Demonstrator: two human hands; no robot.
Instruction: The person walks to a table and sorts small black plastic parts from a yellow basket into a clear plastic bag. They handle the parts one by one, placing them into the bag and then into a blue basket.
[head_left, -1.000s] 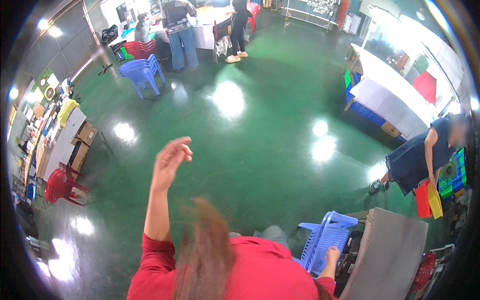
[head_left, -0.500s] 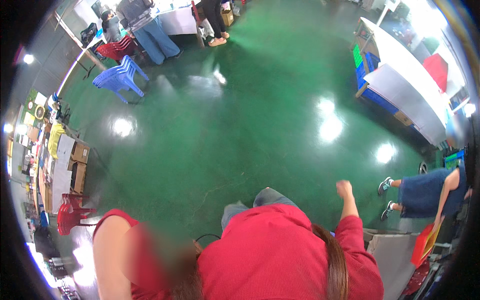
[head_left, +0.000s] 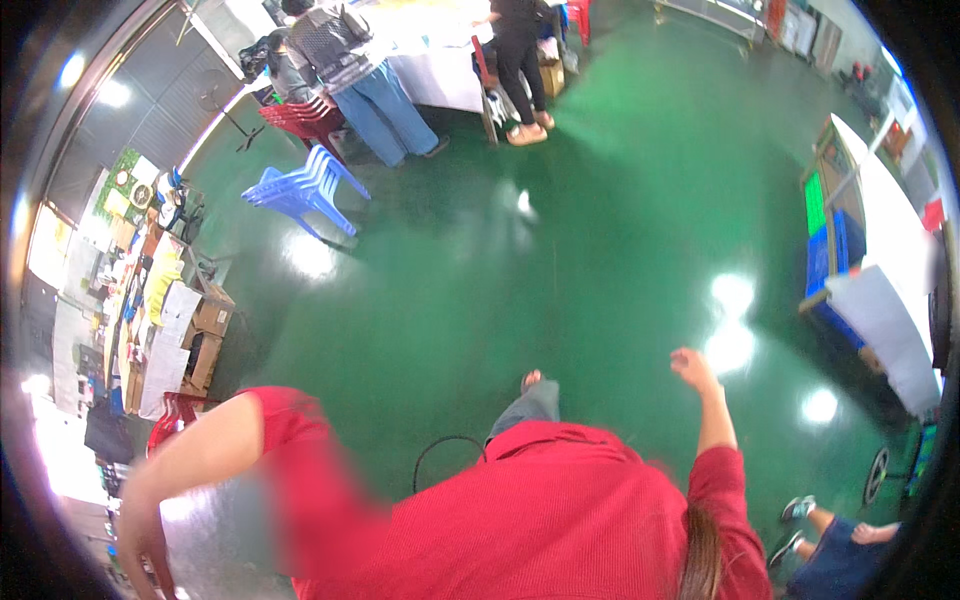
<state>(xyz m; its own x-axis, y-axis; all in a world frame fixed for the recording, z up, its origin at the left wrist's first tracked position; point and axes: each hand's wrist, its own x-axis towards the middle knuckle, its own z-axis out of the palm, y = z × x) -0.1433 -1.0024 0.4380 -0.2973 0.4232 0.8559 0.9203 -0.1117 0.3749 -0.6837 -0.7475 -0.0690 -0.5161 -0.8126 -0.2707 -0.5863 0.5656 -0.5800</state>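
Red sleeves (head_left: 718, 482), left hand (head_left: 143, 530) now in view, grip unclear near dim rim, right hand (head_left: 694, 369) looser, half-curled, empty.

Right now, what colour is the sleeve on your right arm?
The right sleeve is red, seen best in the head view.

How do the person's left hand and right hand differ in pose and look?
The left hand points downward at the picture's lower left; the right hand points up and left. The left hand looks dim; the right hand is brighter, against the green floor. Both are bare, with nothing visibly held.
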